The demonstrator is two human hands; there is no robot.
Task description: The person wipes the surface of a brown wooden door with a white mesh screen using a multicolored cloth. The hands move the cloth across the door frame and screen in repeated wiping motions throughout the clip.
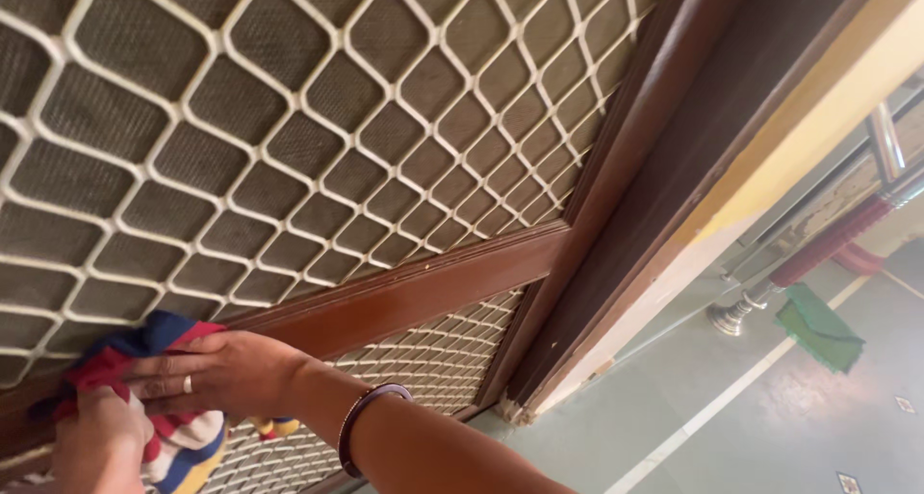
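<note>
Head view looks down and sideways along a brown wooden door [423, 297] fitted with dark mesh panels behind a white diamond-pattern grille [289, 138]. Low at the left edge, both hands work a striped cloth [183, 441] of red, blue, white and yellow against the door's horizontal wooden rail.

The right hand [217, 371] lies flat over the cloth, fingers stretched out together and pressing it onto the rail rather than curled around it; a ring shows on one finger and a dark bangle [364, 425] circles the wrist. The forearm runs off toward the bottom middle of the frame.

The left hand [96, 441] sits just below and to the left, bunched into the lower folds of the cloth, clamped on the fabric (its fingertips are buried, so how tight the hold is I cannot tell). Part of the cloth hangs down over the lower mesh panel, with a yellow corner peeking out beneath the right wrist.

To the right of the door stands the dark brown frame [654, 196], then a cream wall edge. Beyond it is a pale tiled floor [751, 427] with a light stripe. A green cloth [818, 329] lies on that floor, well apart from the hands, near the metal foot of a railing post [736, 316]. No containers appear in view.
</note>
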